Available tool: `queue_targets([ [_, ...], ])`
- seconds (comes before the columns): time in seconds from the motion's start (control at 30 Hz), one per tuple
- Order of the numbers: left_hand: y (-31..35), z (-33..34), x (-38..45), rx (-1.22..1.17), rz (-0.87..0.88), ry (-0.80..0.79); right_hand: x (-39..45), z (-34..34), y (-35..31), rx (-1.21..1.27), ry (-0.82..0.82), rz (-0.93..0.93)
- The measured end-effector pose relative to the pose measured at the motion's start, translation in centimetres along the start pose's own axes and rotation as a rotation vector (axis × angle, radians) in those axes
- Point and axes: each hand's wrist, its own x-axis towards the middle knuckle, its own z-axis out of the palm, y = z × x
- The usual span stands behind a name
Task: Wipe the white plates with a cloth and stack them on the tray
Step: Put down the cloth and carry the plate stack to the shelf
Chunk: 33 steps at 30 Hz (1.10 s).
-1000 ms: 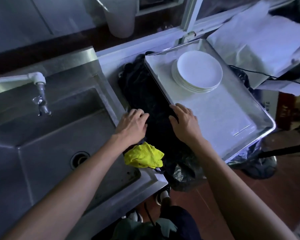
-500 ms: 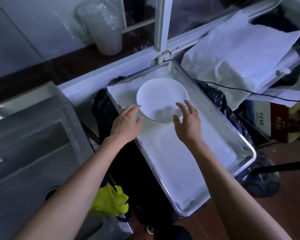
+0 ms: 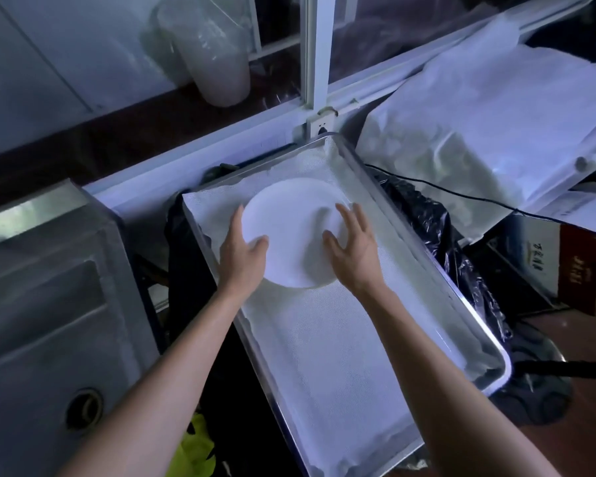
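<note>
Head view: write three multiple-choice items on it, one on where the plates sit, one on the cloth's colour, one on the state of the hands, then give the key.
1. Where does the stack of white plates sit?
A. In the sink
B. On the lined metal tray, toward its far end
C. On the floor

2. What colour is the cloth at the bottom edge?
A. Yellow-green
B. Red
C. Black

3. How are the hands placed?
A. Both wring the cloth
B. Both hang at the person's sides
C. The left hand and right hand are at opposite sides of the stack, fingers extended

Key: 1 B, the stack rests on the white liner near the window end of the tray. 2 A, the cloth shows bright yellow-green between sink and tray. 3 C, each hand flanks the plates and holds no cloth.
</note>
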Motion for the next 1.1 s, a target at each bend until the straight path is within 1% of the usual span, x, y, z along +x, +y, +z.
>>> queue_targets([
  [0.2,0.5,1.3,0.2,-0.185,-0.072,0.096,1.4,0.5,0.4,0.118,-0.008,0.034],
  [0.47,1.4,2.5,0.1,-0.352,-0.14,0.168,1.7,1.3,0.3,0.226,0.104,0.088],
  [0.67,1.4,3.0,-0.3,-0.501,-0.167,0.182,1.3,1.4,-0.1,0.292,0.141,0.118],
  [0.93,1.8,3.0,-1.5,-0.517,-0.164,0.198,0.2,1.1,0.1,0.38,0.17,0.157],
  [1.1,1.9,2.7,-2.6,-0.475,-0.103,0.2,-1.0,0.7,-0.2,0.404,0.205,0.142],
])
